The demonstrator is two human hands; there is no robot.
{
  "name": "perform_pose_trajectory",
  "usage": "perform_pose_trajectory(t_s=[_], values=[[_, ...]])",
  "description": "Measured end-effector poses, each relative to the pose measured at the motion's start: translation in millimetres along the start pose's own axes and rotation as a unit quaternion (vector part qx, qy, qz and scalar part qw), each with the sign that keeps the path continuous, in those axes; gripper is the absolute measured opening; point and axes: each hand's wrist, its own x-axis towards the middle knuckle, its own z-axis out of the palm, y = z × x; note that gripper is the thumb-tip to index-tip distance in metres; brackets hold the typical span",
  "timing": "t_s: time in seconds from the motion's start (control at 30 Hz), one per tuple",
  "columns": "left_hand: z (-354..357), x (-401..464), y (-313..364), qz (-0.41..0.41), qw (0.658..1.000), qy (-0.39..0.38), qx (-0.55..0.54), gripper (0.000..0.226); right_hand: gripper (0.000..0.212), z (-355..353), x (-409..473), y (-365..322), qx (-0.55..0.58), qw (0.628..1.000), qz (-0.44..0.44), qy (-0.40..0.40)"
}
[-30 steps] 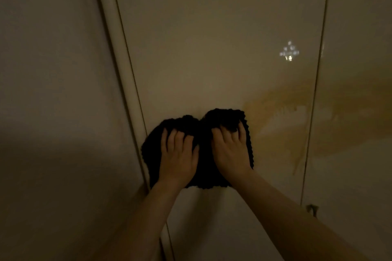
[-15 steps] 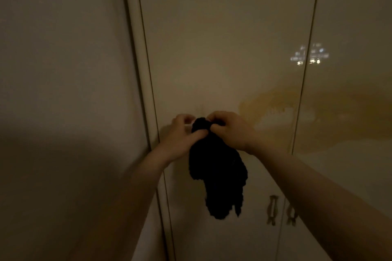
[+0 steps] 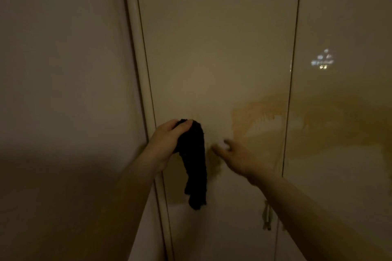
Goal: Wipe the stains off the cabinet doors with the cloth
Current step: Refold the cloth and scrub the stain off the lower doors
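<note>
A black knitted cloth [image 3: 194, 163] hangs down in front of the left cabinet door [image 3: 212, 48], pinched at its top by my left hand [image 3: 167, 140]. My right hand [image 3: 235, 155] is off the cloth, a little to its right, blurred, with fingers loosely apart near the door. A broad yellow-brown stain [image 3: 261, 125] spreads over the right part of this door and runs on across the right cabinet door [image 3: 343, 123]. A smaller brownish smear [image 3: 214, 163] lies just right of the hanging cloth.
A rounded vertical trim [image 3: 135, 48] borders the left door, with a plain wall panel [image 3: 63, 91] beyond it. A metal handle [image 3: 266, 216] sits low near the seam between the doors. The scene is dim.
The cloth was spread flat under both hands, then bunched and lifted off the door. Now my right hand has let go and moved right; my left hand alone holds the cloth.
</note>
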Motion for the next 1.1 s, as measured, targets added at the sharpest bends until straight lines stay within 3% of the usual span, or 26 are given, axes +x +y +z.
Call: perform_pose_trajectory(t_s=[0.1,0.23,0.3,0.43,0.57,0.7,0.83,0.9,0.97,1.1], values=[[-2,-3,-1,0.022,0.998,0.011,0.064,0.026,0.1,21,-6,32,0.049,0.984,0.121,-0.118],[-8,-6,5,0.02,0.992,-0.018,0.126,0.033,0.083,40,0,52,0.164,0.96,0.099,-0.206],[-11,-6,8,0.018,0.993,-0.016,0.114,0.037,0.08,45,2,51,0.187,0.956,0.085,-0.209],[-13,-8,14,-0.028,0.999,-0.021,-0.025,0.027,0.077,48,7,46,0.223,0.954,0.085,-0.185],[-17,-13,16,-0.075,0.98,-0.014,-0.184,0.037,0.087,50,6,45,0.21,0.954,0.099,-0.19],[-17,-16,18,-0.079,0.971,-0.018,-0.226,0.039,0.081,54,2,46,0.177,0.949,0.129,-0.228],[-18,-16,19,-0.068,0.96,-0.004,-0.273,0.039,0.105,61,-3,49,0.137,0.934,0.184,-0.275],[-18,-15,19,-0.064,0.956,0.001,-0.287,0.04,0.084,67,-6,53,0.172,0.934,0.157,-0.272],[-20,-13,18,-0.064,0.957,0.009,-0.283,0.041,0.06,72,-7,54,0.244,0.939,0.115,-0.212],[-26,-10,13,-0.077,0.958,0.034,-0.273,0.044,0.037,63,4,50,0.302,0.946,0.078,-0.09]])
